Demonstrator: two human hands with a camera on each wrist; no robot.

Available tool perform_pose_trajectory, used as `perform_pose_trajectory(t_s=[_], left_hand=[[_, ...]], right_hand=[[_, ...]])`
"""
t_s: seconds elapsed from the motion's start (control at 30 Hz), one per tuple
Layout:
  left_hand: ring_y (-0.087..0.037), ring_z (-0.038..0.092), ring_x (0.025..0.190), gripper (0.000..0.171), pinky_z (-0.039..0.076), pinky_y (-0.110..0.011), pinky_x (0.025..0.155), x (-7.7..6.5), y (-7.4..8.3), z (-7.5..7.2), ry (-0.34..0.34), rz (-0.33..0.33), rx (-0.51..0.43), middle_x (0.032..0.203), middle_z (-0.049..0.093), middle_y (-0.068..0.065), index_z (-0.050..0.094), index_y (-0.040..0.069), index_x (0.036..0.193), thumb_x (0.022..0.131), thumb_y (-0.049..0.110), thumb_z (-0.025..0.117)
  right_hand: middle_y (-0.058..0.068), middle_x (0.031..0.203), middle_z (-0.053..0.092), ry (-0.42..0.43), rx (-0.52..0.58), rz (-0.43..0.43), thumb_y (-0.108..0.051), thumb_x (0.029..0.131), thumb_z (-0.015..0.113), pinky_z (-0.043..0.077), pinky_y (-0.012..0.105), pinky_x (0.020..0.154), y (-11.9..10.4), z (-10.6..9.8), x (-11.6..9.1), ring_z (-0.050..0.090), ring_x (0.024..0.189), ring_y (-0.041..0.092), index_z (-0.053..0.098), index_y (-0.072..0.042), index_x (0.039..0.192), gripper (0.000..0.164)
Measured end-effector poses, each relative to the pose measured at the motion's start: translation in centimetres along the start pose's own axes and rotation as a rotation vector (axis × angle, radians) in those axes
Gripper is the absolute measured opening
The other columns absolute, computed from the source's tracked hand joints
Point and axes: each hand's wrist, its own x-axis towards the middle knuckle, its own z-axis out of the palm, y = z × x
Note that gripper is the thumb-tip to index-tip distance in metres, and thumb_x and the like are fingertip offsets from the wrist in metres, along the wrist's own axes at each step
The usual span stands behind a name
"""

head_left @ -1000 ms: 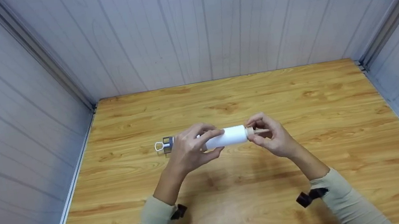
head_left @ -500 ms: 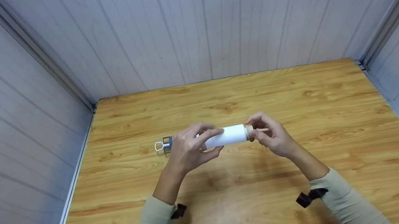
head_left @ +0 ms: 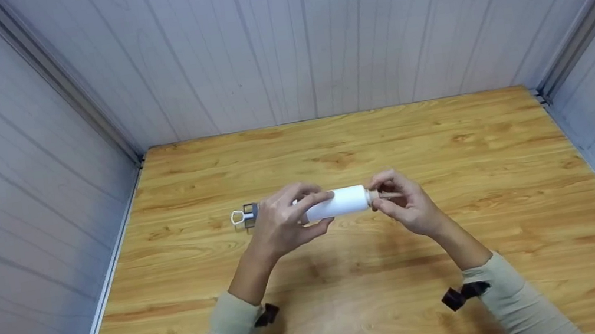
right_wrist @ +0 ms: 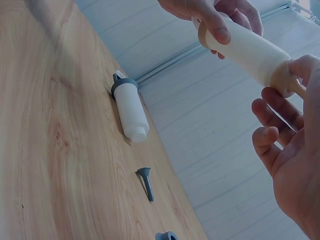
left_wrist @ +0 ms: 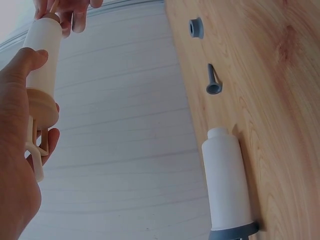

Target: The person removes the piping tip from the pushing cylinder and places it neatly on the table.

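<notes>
A white syringe (head_left: 347,199) with a beige collar (left_wrist: 42,107) and a plunger loop lies level across both hands, above the table. My left hand (head_left: 287,219) grips its barrel from the left, thumb below and fingers above. At the barrel's right end, my right hand (head_left: 408,206) pinches a beige nozzle (right_wrist: 284,75) between thumb and fingers. The nozzle's thin stem points toward the right palm. In the right wrist view the nozzle sits against the barrel end; whether it is threaded on cannot be seen.
A second white syringe with a grey collar (left_wrist: 227,182) lies on the wooden table (head_left: 330,150); its handle (head_left: 250,216) shows beyond the left hand. A grey funnel-shaped nozzle (right_wrist: 146,184) and a grey ring (left_wrist: 199,28) lie in line with it. Panel walls enclose the table.
The right fingers have shifted slightly around the beige nozzle, closing in and then loosening again. The left hand and the barrel have hardly moved.
</notes>
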Motion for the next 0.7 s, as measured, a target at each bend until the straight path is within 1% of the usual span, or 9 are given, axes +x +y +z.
perform_pose_trajectory(t_s=[0.07,0.2,0.23,0.33,0.47,0.57,0.7], left_hand=[[-0.022,0.083,0.093,0.046,0.069,-0.034,0.072,-0.01,0.00,-0.02,0.000,0.000,0.000,0.112,0.083,-0.005,0.083,0.022,0.122,0.081,0.030,0.103],[-0.022,0.083,0.094,0.046,0.069,-0.034,0.074,0.01,-0.02,-0.03,0.000,0.000,-0.003,0.112,0.083,-0.005,0.082,0.022,0.122,0.081,0.030,0.103],[-0.022,0.083,0.095,0.046,0.069,-0.034,0.074,0.01,-0.03,-0.01,0.000,-0.001,-0.004,0.112,0.083,-0.005,0.082,0.022,0.122,0.082,0.030,0.103],[-0.022,0.083,0.095,0.046,0.069,-0.034,0.075,0.03,-0.07,0.07,0.001,-0.003,-0.012,0.112,0.083,-0.005,0.082,0.022,0.121,0.081,0.029,0.103],[-0.021,0.082,0.094,0.046,0.068,-0.033,0.072,-0.01,-0.11,0.19,0.009,-0.006,-0.020,0.111,0.083,-0.004,0.082,0.021,0.120,0.080,0.026,0.103],[-0.021,0.082,0.093,0.045,0.067,-0.033,0.070,-0.09,-0.11,0.23,0.015,-0.004,-0.017,0.111,0.083,-0.005,0.082,0.021,0.120,0.080,0.025,0.103],[-0.022,0.082,0.093,0.045,0.068,-0.034,0.069,-0.16,-0.13,0.27,0.017,0.000,-0.014,0.112,0.082,-0.005,0.082,0.021,0.121,0.081,0.027,0.103]], right_hand=[[-0.011,0.122,0.067,0.001,-0.005,0.019,0.021,0.101,0.052,0.058,0.017,0.074,0.01,-0.02,-0.05,0.066,0.096,0.005,0.052,0.014,0.130,0.030],[-0.008,0.115,0.067,0.024,-0.015,0.085,0.014,0.104,0.050,0.047,0.016,0.061,-0.04,-0.05,-0.16,0.065,0.088,0.005,0.050,0.013,0.135,0.031],[-0.009,0.113,0.067,0.029,-0.013,0.098,0.013,0.104,0.049,0.045,0.016,0.058,-0.06,-0.05,-0.18,0.065,0.086,0.004,0.050,0.013,0.135,0.031],[-0.010,0.108,0.067,0.035,0.007,0.110,0.014,0.105,0.050,0.044,0.017,0.058,-0.07,-0.02,-0.18,0.064,0.084,0.002,0.051,0.015,0.132,0.027],[-0.012,0.106,0.067,0.028,0.031,0.096,0.016,0.104,0.050,0.045,0.016,0.060,-0.05,0.04,-0.18,0.063,0.085,0.000,0.052,0.015,0.130,0.025],[-0.013,0.113,0.068,0.027,0.023,0.068,0.018,0.103,0.052,0.054,0.016,0.070,-0.05,0.11,-0.18,0.065,0.092,0.001,0.053,0.015,0.128,0.026],[-0.015,0.126,0.066,0.025,-0.008,0.015,0.021,0.100,0.055,0.063,0.019,0.086,-0.06,0.21,-0.14,0.067,0.106,0.001,0.055,0.014,0.126,0.027]])
